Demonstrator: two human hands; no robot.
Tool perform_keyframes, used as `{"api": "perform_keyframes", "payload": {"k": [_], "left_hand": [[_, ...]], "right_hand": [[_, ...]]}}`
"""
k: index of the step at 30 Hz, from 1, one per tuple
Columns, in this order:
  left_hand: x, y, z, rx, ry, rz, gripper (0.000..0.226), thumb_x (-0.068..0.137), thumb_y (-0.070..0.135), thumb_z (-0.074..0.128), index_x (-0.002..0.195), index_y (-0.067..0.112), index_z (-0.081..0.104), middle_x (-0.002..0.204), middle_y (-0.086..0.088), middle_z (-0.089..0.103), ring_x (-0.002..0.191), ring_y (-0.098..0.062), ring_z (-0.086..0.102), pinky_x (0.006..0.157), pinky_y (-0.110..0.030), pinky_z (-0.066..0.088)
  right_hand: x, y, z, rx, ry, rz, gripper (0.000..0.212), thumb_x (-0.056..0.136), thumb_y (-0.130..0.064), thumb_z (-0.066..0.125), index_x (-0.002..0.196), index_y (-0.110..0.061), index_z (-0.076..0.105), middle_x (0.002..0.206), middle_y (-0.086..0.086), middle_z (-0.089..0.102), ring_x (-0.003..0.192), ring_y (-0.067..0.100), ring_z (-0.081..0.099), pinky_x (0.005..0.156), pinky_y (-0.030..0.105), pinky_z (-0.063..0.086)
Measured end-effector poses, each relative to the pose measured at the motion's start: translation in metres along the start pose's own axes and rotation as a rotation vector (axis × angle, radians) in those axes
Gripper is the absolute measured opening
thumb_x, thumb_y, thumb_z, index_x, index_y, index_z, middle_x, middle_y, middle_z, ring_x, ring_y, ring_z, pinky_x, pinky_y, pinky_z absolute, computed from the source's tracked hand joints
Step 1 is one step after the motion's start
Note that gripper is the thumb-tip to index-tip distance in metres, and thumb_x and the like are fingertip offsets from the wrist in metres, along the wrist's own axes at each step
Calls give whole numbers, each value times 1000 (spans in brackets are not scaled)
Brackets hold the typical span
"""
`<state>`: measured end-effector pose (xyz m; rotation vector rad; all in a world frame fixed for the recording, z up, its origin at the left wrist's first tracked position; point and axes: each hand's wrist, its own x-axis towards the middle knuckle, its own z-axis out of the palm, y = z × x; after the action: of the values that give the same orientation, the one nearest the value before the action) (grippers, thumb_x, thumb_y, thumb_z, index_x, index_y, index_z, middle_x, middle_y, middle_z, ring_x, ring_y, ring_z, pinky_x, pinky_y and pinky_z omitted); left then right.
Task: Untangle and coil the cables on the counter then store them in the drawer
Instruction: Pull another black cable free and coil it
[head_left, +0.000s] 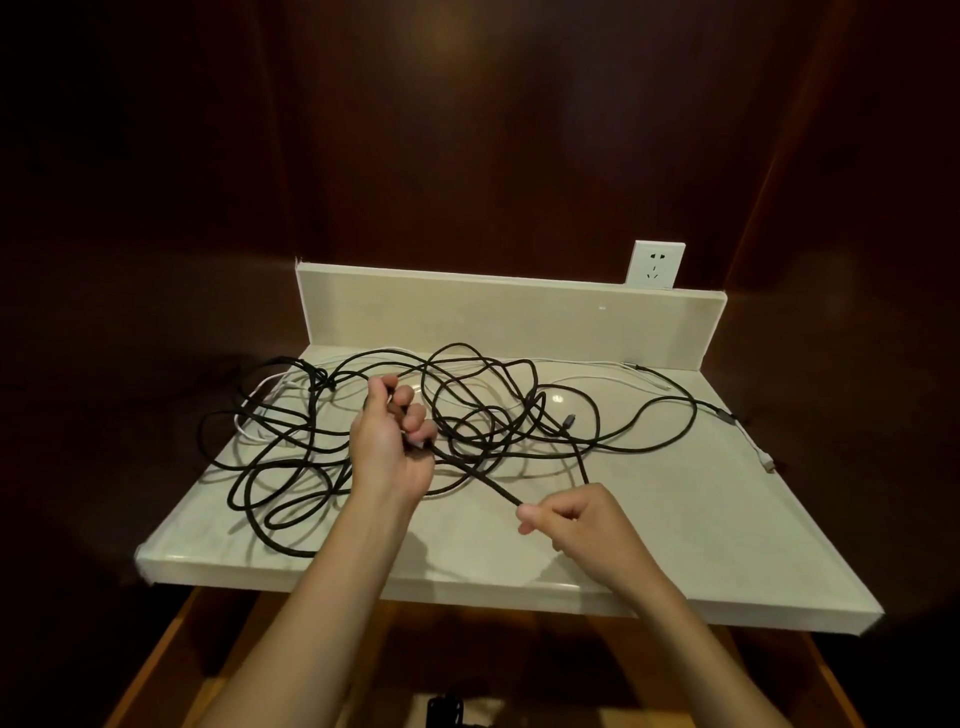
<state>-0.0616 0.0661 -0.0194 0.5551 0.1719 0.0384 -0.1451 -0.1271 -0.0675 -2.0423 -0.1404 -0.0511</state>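
Black cable (470, 470) runs taut between the left hand (390, 441), fist closed around it, and the right hand (571, 517), pinching its end; the tangle (467, 410) lies beyond both. Pulling harder could tighten knots.

I see black braided cables (470, 415) tangled in loose loops on the pale counter (675, 519), one taut strand running between my left fingers (410, 415) and right fingertips (527, 514); thin white cable (582, 362) beyond.
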Motion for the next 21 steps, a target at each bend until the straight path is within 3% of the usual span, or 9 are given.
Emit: {"api": "perform_keyframes", "payload": {"k": [2, 4, 6, 10, 13, 15, 17, 21], "left_hand": [[5, 7, -2, 224, 23, 149, 30, 110, 29, 37, 86, 16, 51, 55, 7, 40, 36, -5, 29, 32, -18, 22], [7, 8, -4, 532, 23, 294, 29, 108, 24, 40, 85, 14, 54, 58, 3, 42, 36, -8, 30, 36, -19, 21], [14, 4, -7, 828, -2, 380, 31, 107, 23, 42, 83, 14, 59, 59, 2, 46, 37, -9, 34, 39, -21, 25], [19, -16, -13, 1322, -153, 483, 41, 107, 33, 42, 76, 16, 63, 55, 3, 55, 45, -9, 46, 53, -31, 34], [10, -29, -13, 1513, -299, 347, 59, 107, 47, 31, 70, 15, 65, 54, 3, 58, 52, -15, 54, 63, -31, 40], [-2, -33, -10, 1570, -397, 183, 76, 106, 55, 19, 72, 6, 67, 52, 0, 59, 49, -14, 55, 61, -30, 40], [-14, -35, -7, 1553, -484, 10, 89, 102, 64, 7, 77, 4, 68, 53, -2, 58, 44, -13, 50, 54, -28, 37], [-28, -33, -5, 1402, -685, -315, 101, 90, 79, -2, 84, 6, 68, 58, -7, 51, 44, -13, 36, 45, -25, 27]], "right_hand": [[0, 7, -11, -2, 24, -35, 12, 86, -25, 74, 75, -26, 79, 73, -2, 72, 65, 2, 60, 69, 21, 48], [1, 9, -23, -49, 44, -127, 15, 87, -19, 74, 84, -33, 78, 83, -13, 72, 80, 5, 62, 77, 20, 48], [3, 6, -30, -78, 35, -229, 18, 90, -19, 69, 91, -37, 75, 83, -20, 68, 82, 8, 58, 79, 20, 44], [7, -17, -33, -74, -39, -369, 19, 90, -32, 59, 96, -28, 76, 79, -19, 61, 77, 5, 54, 73, 16, 40], [13, -33, -33, -60, -5, -435, 19, 92, -26, 59, 94, -18, 76, 78, -20, 62, 75, 2, 56, 69, 14, 40], [21, -38, -33, -29, 67, -418, 17, 92, -21, 58, 89, -19, 75, 79, -11, 66, 76, 7, 59, 69, 20, 44], [28, -41, -32, -3, 129, -394, 14, 92, -19, 60, 85, -22, 73, 80, -5, 68, 77, 13, 62, 72, 28, 47], [39, -37, -28, 9, 229, -319, 20, 93, -11, 65, 79, -25, 69, 73, -3, 64, 69, 8, 56, 68, 28, 45]]}}
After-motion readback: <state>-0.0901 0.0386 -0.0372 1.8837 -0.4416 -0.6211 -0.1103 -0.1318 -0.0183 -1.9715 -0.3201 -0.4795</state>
